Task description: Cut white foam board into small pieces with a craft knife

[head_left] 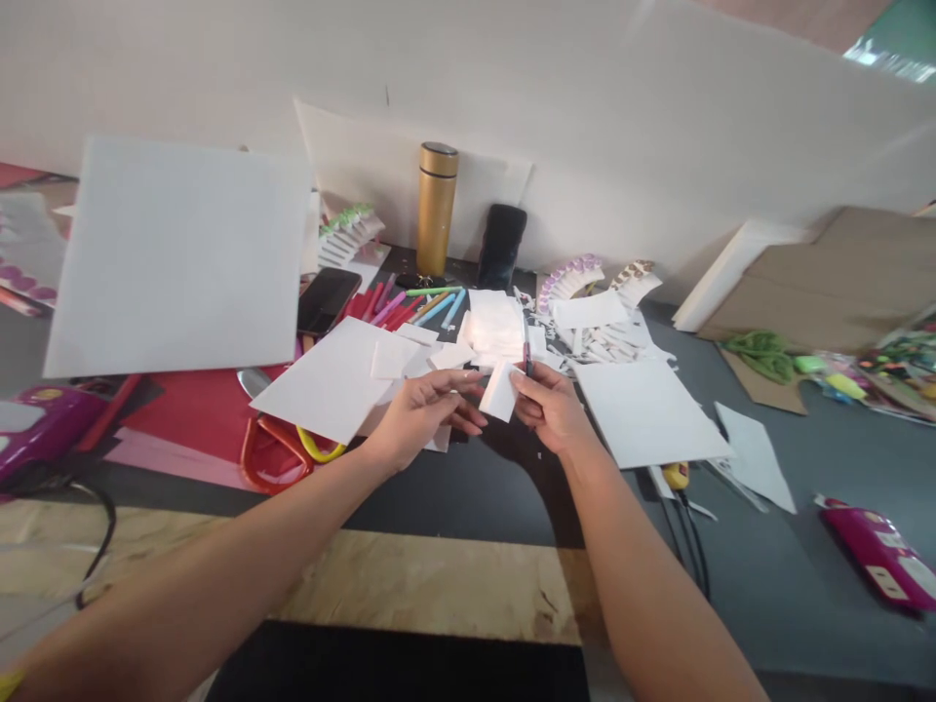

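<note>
My right hand (550,405) grips a small white piece of card (500,391) between thumb and fingers. A slim dark tool (527,357) stands up from the same hand; its kind is hard to make out. Just left of the card, my left hand (431,408) has its fingers apart and holds nothing that I can see. Beyond the hands lies a stack of small white cards (495,324), with loose cut pieces (395,357) beside it. A larger white sheet (332,378) lies to the left, another white sheet (650,414) to the right.
A gold flask (437,210) and a black phone (502,244) stand at the wall. Left are coloured glue sticks (439,307), a second phone (329,300), orange-handled scissors (272,456) and a large white board (179,258). White scraps (610,343) and a magenta device (877,554) lie right.
</note>
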The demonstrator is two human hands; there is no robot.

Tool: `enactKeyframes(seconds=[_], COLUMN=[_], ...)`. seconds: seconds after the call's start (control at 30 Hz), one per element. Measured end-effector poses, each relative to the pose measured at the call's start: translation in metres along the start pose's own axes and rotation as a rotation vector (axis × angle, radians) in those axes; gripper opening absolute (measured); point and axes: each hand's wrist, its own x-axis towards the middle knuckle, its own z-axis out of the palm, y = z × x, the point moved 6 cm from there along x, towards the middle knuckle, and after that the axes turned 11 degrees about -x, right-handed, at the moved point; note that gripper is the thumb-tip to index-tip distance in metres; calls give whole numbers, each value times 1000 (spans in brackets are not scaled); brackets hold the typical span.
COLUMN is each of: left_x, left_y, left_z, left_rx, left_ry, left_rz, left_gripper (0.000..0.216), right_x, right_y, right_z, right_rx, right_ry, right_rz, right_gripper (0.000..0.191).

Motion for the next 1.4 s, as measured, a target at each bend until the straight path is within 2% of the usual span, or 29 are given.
enactKeyframes(seconds=[0.1,0.17,0.33,0.57,0.73,0.93,1.1,1.2,1.33,1.4], left_x=[1,0,-6,-9,-6,-7,-9,-2,18,26], left_y=[-3,-3,-2,-1,4,9,19,29,36,39], left_z=[2,7,14,13,4,3,3,11,35,42], left_rx=[-40,30,275,280,235,239,273,328,486,648], left_ry=[-19,-64,-108,-152,-43,-47,-27,-7,-106,-102], left_rz=[-59,-80,-35,-10,41,64,163,171,170,258], left_gripper=[43,44,43,45,41,39,32,29,19,23], right_x=[0,-2,-7,-8,-4,3,5,2,1,2], right_y=[1,1,0,0,2,5,-5,-14,-19,-19], right_z=[2,5,18,23,14,4,-5,-11,-16,-17], right_rx=[-26,-35,-50,11,77,165,245,279,347,358], right_ry=[-13,-28,-66,-86,-20,59,32,9,-5,-13], right_rz=[1,6,13,16,29,32,-74,-145,-171,-171], right_gripper=[31,31,33,36,37,41,45,41,37,36])
